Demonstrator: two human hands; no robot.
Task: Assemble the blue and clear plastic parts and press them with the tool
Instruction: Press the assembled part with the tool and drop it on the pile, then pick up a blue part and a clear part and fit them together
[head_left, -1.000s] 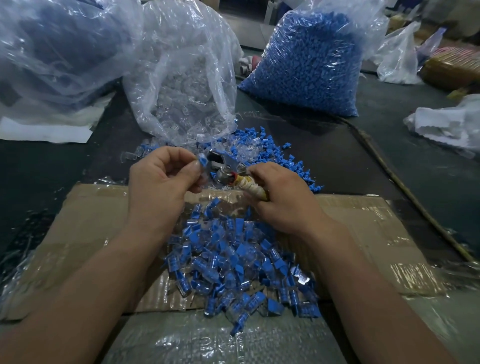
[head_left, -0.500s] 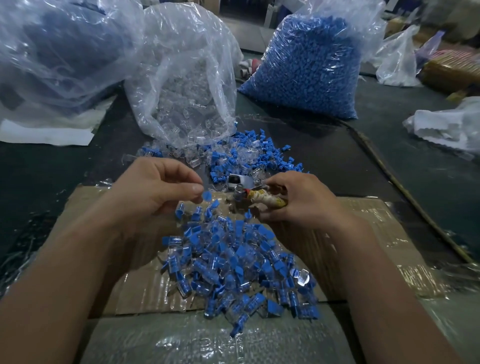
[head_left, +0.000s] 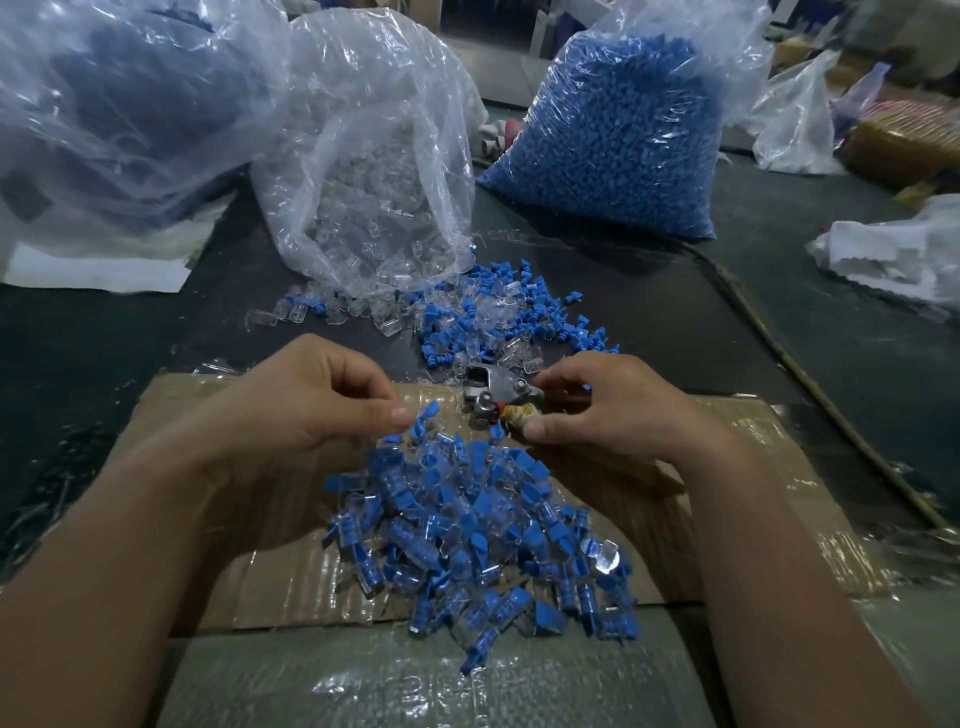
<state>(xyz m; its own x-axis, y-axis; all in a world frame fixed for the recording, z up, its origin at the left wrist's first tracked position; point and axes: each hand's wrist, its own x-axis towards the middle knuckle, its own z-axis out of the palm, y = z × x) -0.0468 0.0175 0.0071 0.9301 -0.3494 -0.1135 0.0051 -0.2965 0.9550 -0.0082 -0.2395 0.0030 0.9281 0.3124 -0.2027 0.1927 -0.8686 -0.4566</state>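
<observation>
Right hand (head_left: 613, 410) is closed around the pale wrapped handle of the tool (head_left: 498, 387), fingers curled over it and thumb underneath; the tool's metal head points toward the left and lies low over the far edge of the cardboard sheet (head_left: 779, 467). Left hand (head_left: 311, 405) is held above the cardboard with fingers curled and thumb pointing right; a single blue piece (head_left: 425, 414) sits just beside the thumb tip, and I cannot tell whether it is pinched or free. Pile of joined pieces (head_left: 478, 535), blue set in clear, lies on the cardboard between the two forearms, below both hands. Loose blue and clear parts (head_left: 493, 317) are scattered on the dark table (head_left: 104, 338) just beyond the tool; behind them an open bag of clear parts (head_left: 374, 182) lies with its mouth toward the scatter; a full bag of blue parts (head_left: 613, 130) is to its right, farther back.
</observation>
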